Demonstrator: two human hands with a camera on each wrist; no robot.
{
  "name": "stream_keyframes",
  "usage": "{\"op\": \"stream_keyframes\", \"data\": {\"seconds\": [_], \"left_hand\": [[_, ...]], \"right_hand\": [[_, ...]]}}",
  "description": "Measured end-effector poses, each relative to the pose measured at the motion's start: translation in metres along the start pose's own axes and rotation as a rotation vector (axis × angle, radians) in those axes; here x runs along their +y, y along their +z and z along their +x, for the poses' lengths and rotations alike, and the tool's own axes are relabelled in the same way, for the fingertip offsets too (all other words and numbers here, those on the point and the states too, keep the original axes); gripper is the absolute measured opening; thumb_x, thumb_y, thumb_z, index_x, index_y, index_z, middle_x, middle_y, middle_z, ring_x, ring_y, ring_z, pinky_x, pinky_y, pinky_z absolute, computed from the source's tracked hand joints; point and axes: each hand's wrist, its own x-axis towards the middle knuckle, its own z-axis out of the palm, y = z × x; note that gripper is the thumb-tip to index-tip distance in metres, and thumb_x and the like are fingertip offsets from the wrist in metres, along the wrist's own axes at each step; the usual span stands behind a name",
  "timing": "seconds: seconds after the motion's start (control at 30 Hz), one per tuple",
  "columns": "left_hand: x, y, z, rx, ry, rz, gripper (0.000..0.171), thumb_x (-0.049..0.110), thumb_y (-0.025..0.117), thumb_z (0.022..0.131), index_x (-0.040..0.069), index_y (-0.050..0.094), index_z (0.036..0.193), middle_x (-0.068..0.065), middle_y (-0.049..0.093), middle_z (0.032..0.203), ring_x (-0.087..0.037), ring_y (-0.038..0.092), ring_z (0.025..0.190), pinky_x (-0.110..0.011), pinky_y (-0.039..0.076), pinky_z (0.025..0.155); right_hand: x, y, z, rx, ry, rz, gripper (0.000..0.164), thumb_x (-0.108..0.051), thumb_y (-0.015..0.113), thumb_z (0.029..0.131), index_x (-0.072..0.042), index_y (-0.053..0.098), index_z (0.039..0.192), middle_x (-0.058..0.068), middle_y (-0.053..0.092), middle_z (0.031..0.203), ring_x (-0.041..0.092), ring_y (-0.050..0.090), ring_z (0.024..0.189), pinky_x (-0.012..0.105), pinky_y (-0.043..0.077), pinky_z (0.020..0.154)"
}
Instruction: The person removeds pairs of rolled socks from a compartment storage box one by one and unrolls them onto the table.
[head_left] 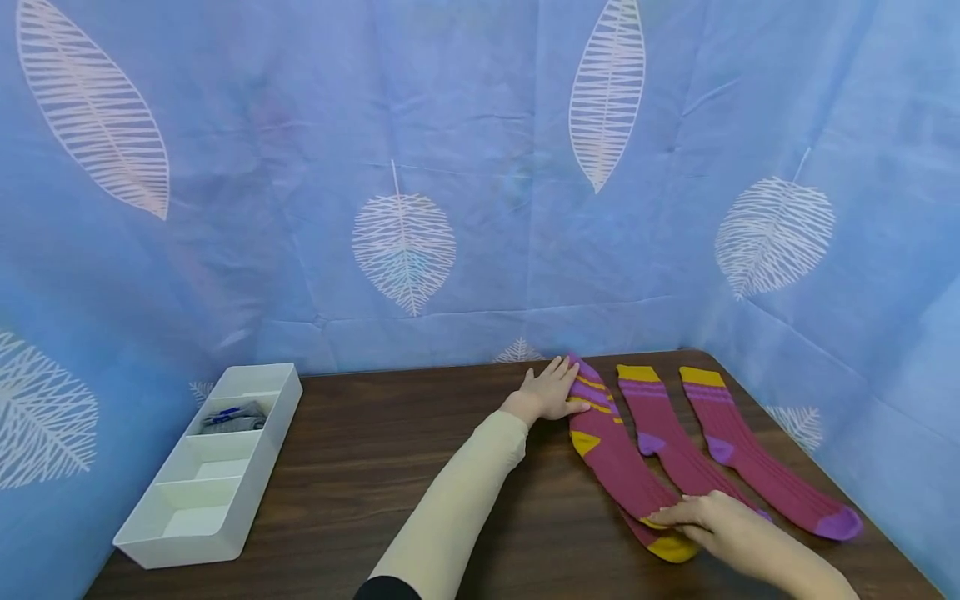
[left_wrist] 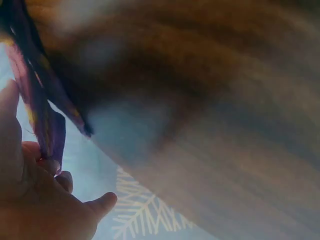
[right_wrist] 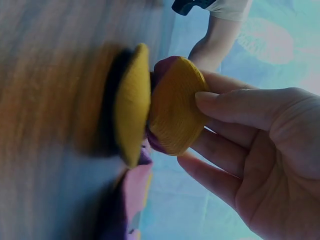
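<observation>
Two maroon socks lie one over the other, with yellow heels and toes and purple cuffs striped in yellow. My left hand rests at the cuff end of the upper sock, its fingers spread. At the other end, my right hand pinches the upper sock's yellow toe between thumb and fingers. That toe is raised apart from the lower sock's toe in the right wrist view. Most of the lower sock is hidden. In the left wrist view, fingertips are right at the cuff.
Two more maroon socks, a nearer one and a farther one, with yellow cuffs and purple heels, lie flat on the right. A white divided box stands at left, grey folded fabric in one compartment. Blue leaf-patterned cloth hangs behind the brown table.
</observation>
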Motion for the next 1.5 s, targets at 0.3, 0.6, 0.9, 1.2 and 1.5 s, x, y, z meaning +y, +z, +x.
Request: {"op": "stream_keyframes", "data": {"seconds": [0.3,0.6,0.9,1.2,1.5], "left_hand": [[-0.012,-0.015,-0.005,0.027,0.019,0.049,0.08,0.065,0.033,0.096,0.026,-0.001,0.158,0.007,-0.004,0.166,-0.01,-0.004,0.153,-0.054,0.016,0.121],[-0.028,-0.032,-0.026,0.082,0.047,0.127,0.081,0.066,0.033,0.096,0.026,0.002,0.158,0.007,-0.003,0.166,-0.011,-0.004,0.153,-0.053,0.013,0.122],[-0.045,-0.036,-0.048,0.09,0.039,0.144,0.081,0.066,0.034,0.096,0.026,0.003,0.158,0.006,-0.002,0.166,-0.012,-0.004,0.154,-0.055,0.01,0.122],[-0.062,-0.022,-0.061,0.079,0.042,0.169,0.081,0.065,0.035,0.096,0.023,0.006,0.158,0.002,0.003,0.166,-0.015,0.001,0.154,-0.056,0.014,0.121],[-0.07,0.005,-0.067,0.012,-0.008,0.152,0.084,0.068,0.038,0.093,0.024,0.009,0.158,0.003,0.006,0.166,-0.014,0.003,0.154,-0.056,0.015,0.121]], "right_hand": [[-0.017,-0.012,0.0,0.058,0.014,-0.109,0.037,-0.003,0.064,0.088,-0.024,0.071,0.118,0.001,0.075,0.11,0.043,0.066,0.104,0.027,0.057,0.073],[-0.039,-0.012,0.009,0.123,-0.032,-0.18,0.041,-0.001,0.064,0.089,-0.027,0.07,0.12,-0.001,0.073,0.114,0.037,0.067,0.107,0.027,0.057,0.075],[-0.051,-0.003,0.026,0.124,-0.13,-0.188,0.042,0.002,0.067,0.085,-0.021,0.071,0.12,0.005,0.072,0.116,0.028,0.068,0.109,0.035,0.058,0.083],[-0.059,0.009,0.045,0.086,-0.213,-0.164,0.039,0.007,0.063,0.085,-0.017,0.073,0.115,-0.005,0.074,0.111,0.018,0.07,0.104,0.038,0.057,0.083],[-0.062,0.024,0.053,0.051,-0.254,-0.099,0.033,0.006,0.062,0.087,-0.014,0.075,0.11,-0.006,0.075,0.105,0.005,0.07,0.096,0.034,0.058,0.082]]}}
